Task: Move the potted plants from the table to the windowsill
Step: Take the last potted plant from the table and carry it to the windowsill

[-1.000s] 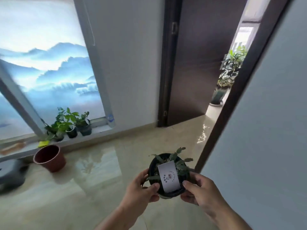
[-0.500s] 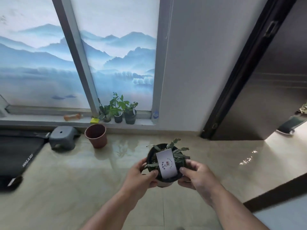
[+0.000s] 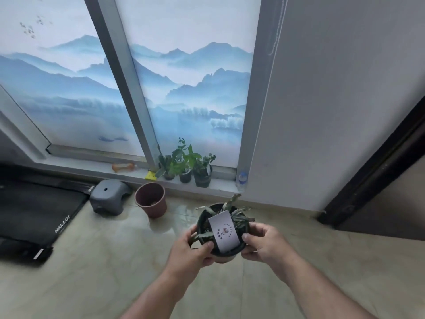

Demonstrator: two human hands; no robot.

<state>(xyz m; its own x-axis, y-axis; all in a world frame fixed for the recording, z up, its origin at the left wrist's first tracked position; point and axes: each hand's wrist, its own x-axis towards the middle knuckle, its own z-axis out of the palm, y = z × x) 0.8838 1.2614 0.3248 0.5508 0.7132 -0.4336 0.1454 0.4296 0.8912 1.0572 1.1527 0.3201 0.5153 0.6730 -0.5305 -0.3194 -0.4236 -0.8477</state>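
Carrying the black potted plant near the camera, left hand and right hand curl fingers around its sides. The windowsill lies far ahead; setting down could topple the three pots crowded there.

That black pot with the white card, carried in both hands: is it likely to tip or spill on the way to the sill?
Probably stable: the left hand and right hand grip opposite sides of the black pot, which sits upright. It looks light, a small plastic pot. The white card and thin stems may flex or snag.
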